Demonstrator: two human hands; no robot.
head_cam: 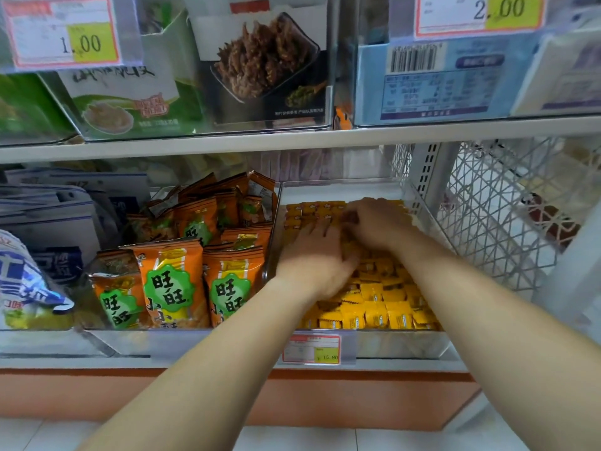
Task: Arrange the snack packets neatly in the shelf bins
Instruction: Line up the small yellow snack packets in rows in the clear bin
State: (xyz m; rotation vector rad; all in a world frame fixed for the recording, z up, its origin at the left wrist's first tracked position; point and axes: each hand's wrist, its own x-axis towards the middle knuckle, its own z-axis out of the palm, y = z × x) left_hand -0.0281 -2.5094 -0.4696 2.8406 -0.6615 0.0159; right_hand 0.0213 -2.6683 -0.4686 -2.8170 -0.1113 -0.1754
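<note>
From my feed, both hands are inside the clear plastic shelf bin [406, 345] on the right of the lower shelf. It holds the small yellow snack packets [374, 307], which lie in rows at the front and back. The middle of the pile is covered by the hands.

My left hand [312, 255] lies flat on the packets with its fingers stretched forward, gripping nothing that I can see. My right hand [379, 222] is further back, touching the left. Its fingertips bend down into the packets, but motion blur keeps me from telling whether they pinch one.

In the next bin to the left are the orange snack bags with green badges [169, 281], some upright and some leaning. A blue and white bag [19, 281] is cut off at the left edge. The small red-framed price tag [311, 349] on the bin front is partly hidden by my left forearm. A white wire mesh panel [494, 216] stands to the right.
</note>
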